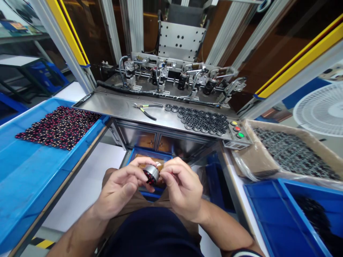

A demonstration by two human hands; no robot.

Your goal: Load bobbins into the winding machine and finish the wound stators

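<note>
A short metal cylinder (151, 174) with a black-and-red end is held over my lap, probably one motor-like part. My left hand (124, 187) grips it between the thumb side and curled fingers. Close against its right side is my right hand (183, 185), with thumb and forefinger pinched together; what lies between those fingertips is too small to make out. Beyond the hands, many dark ring-shaped metal parts (203, 120) stand in rows on the steel worktop (115, 107). Cutting pliers (147, 110) with green-and-black handles lie left of them.
A blue tray (34, 167) at left holds many black-and-red parts (61, 126). A button box (237, 134) sits at the worktop's right end. To the right are a lined carton (297, 153) of grey parts and a blue bin (270, 214). Machine fixtures (184, 78) stand behind.
</note>
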